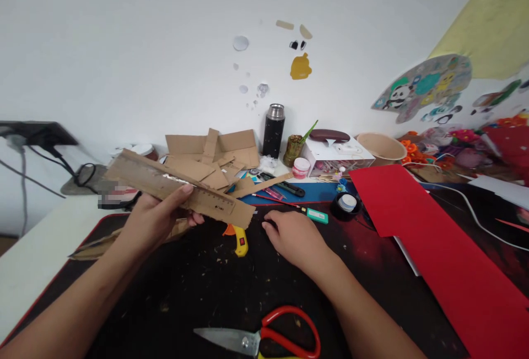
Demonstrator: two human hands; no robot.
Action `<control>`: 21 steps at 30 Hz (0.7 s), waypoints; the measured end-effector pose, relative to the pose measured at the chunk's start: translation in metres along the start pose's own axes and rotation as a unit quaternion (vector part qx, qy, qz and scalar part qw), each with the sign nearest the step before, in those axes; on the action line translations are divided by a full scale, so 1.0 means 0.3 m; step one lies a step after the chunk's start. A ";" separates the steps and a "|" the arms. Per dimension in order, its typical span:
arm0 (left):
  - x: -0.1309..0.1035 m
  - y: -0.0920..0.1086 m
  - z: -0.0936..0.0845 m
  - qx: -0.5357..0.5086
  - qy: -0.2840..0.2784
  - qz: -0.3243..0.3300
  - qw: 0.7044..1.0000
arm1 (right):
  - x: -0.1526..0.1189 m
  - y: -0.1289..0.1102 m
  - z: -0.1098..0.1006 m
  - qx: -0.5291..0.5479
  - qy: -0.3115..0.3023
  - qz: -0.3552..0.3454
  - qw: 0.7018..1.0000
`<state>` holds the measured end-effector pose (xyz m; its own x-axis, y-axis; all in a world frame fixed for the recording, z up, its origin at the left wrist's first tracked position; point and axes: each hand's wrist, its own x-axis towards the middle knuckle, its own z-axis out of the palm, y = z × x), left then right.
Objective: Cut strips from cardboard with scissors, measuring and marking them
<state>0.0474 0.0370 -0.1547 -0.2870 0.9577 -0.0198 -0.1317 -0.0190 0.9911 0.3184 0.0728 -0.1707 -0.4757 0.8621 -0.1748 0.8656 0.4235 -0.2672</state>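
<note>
My left hand (159,213) grips a brown cardboard strip (243,215) with a clear ruler (215,200) lying along it, thumb pressed on top. Both are raised above the dark mat. My right hand (295,235) rests low over the mat with its fingers curled down; whatever is under them, if anything, is hidden. Just behind its knuckles lie a dark pencil (278,201) and a teal eraser (317,215). Between the hands, a yellow glue gun (240,241) sits partly under the strip. Scissors (285,332) with red handles lie nearest me.
Cardboard pieces (194,169) are heaped at the back near a black thermos (274,130). Red sheets (425,249) cover the right side. A white box (339,155) and a beige bowl (382,147) stand along the wall. Cables (58,155) hang at left.
</note>
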 end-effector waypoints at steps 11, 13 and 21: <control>-0.001 -0.016 -0.010 -0.002 -0.011 0.007 1.000 | -0.002 -0.007 0.004 -0.004 0.003 -0.015 1.000; -0.001 -0.020 -0.010 -0.004 -0.009 0.006 1.000 | -0.001 -0.006 0.001 0.000 0.009 -0.014 1.000; 0.002 -0.042 -0.024 -0.018 0.004 -0.026 0.999 | 0.005 -0.003 0.017 0.030 0.063 -0.010 0.998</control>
<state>0.0422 0.0357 -0.1681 -0.2864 0.9553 -0.0729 -0.1799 0.0211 0.9835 0.3161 0.0722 -0.1754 -0.4657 0.8836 -0.0492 0.8435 0.4264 -0.3266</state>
